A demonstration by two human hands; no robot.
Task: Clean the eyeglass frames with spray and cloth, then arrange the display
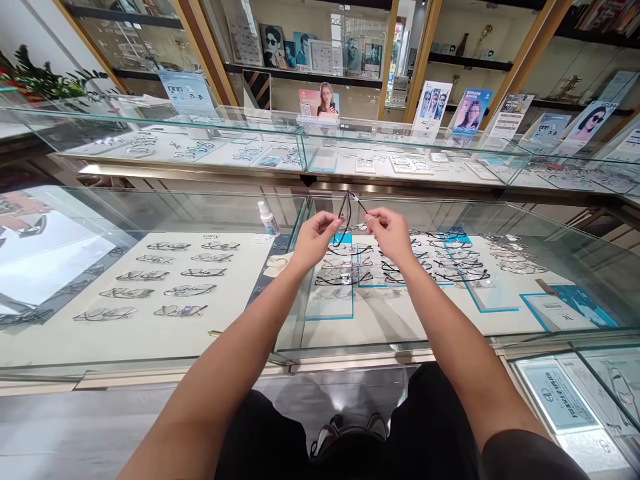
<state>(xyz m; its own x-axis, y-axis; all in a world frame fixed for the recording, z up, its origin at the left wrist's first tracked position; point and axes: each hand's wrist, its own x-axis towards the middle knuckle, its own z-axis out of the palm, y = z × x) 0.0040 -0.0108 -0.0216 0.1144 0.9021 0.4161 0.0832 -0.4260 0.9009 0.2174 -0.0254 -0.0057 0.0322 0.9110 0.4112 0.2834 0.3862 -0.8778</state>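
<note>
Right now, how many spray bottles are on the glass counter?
1: a small white plastic spray bottle stands upright on the glass display counter, left of the left hand. Others may be hidden behind reflections.

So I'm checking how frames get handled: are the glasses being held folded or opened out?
Opened out: each hand pinches one side of the glasses, and the thin dark arms spread apart above the glass counter.

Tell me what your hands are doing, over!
Left hand and right hand both pinching one pair of glasses, held up over the glass counter. Spray bottle off to the left, not touching. Nothing blocking.
</note>
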